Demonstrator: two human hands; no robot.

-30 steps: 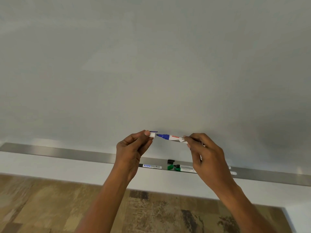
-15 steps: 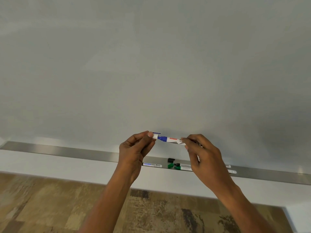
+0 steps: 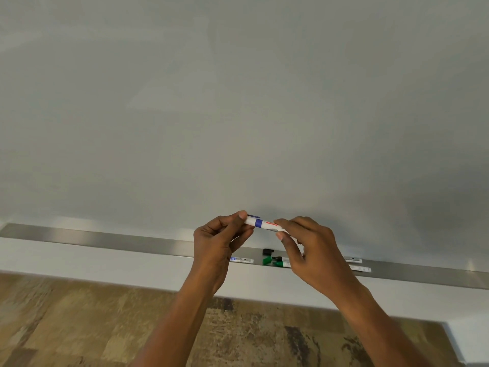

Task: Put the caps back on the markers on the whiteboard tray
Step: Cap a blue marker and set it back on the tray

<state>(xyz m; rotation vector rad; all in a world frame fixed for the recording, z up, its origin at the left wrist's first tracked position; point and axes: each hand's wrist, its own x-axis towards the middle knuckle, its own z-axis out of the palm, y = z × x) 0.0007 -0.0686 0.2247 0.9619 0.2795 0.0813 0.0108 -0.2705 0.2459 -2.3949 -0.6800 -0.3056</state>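
Note:
I hold a white marker with a blue band (image 3: 266, 224) level in front of the whiteboard, above the metal tray (image 3: 132, 241). My left hand (image 3: 219, 242) pinches its white cap (image 3: 250, 221), which sits pushed over the marker's tip. My right hand (image 3: 309, 250) grips the marker's barrel. On the tray below lie a loose black cap (image 3: 267, 251), a loose green cap (image 3: 267, 260), an uncapped black-tipped marker (image 3: 280, 258), an uncapped green marker (image 3: 281, 264) and a capped white marker (image 3: 242, 260), all partly hidden by my hands.
Two more white marker ends (image 3: 357, 264) stick out on the tray right of my right hand. The grey whiteboard (image 3: 238, 102) fills the upper view. A white wall strip and patterned brown floor (image 3: 92, 327) lie below the tray.
My hands came together. The cap in my left hand slid over the blue tip, which no longer shows; only the blue band remains visible.

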